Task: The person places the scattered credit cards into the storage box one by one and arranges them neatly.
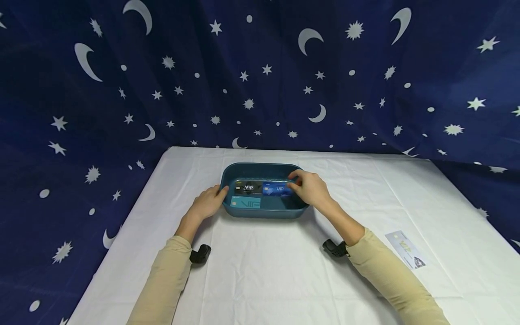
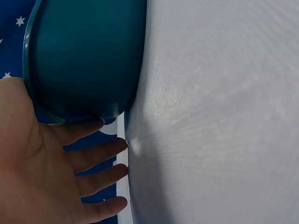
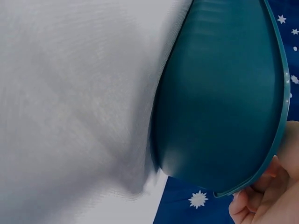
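Observation:
A dark teal rectangular box (image 1: 266, 213) stands on the white cloth. Inside it lie a black Vip card (image 1: 248, 187), a blue VIP card (image 1: 277, 188) and a light teal VIP card (image 1: 245, 202). My left hand (image 1: 206, 201) holds the box's left end, thumb over the rim and index finger against the outer wall. Its other fingers extend outside, as the left wrist view shows. My right hand (image 1: 313, 187) reaches over the right rim, its thumb and index finger apart beside the blue card. No card shows between them. In the right wrist view its fingers are partly hidden by the box.
A silver VIP card (image 1: 405, 249) lies on the white tablecloth (image 1: 260, 271) at the right, beside my right forearm. Behind the table hangs a dark blue curtain (image 1: 227, 49) with moons and stars. Black wrist cameras (image 1: 201, 254) sit on both sleeves.

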Motion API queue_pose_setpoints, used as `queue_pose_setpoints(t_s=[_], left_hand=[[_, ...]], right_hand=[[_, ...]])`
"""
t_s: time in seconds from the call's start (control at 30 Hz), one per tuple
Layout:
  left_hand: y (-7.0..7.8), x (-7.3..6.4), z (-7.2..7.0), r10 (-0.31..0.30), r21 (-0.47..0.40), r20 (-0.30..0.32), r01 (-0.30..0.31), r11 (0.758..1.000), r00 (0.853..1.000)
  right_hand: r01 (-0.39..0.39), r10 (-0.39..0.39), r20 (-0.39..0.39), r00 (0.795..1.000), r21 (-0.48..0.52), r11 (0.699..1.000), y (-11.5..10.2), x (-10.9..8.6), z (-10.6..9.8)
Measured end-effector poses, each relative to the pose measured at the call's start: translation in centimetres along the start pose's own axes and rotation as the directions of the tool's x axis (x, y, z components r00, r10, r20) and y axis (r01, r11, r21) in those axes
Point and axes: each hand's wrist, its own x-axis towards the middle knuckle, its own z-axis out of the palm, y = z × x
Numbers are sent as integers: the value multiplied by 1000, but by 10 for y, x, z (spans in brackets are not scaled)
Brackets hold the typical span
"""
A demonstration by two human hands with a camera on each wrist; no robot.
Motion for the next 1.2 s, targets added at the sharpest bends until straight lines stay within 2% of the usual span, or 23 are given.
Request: queue_pose_setpoints(t_s=[0.27, 0.6, 0.8, 1.2], left_hand=[[1, 2, 4, 2, -17, 3, -2, 1000, 1000], [0, 5, -3, 15, 9, 9, -15, 1000, 1000], [-2, 5, -2, 0, 6, 23, 0, 1000, 1000], [-3, 2, -1, 10, -1, 16, -10, 1000, 1000]], right_hand=[[-5, 6, -73, 997, 7, 1000, 4, -11, -11], [-79, 76, -195, 978, -6, 997, 38, -29, -36], [-127, 120, -185, 975, -25, 992, 53, -43, -43], [-192, 183, -133, 974, -65, 979, 72, -62, -52]])
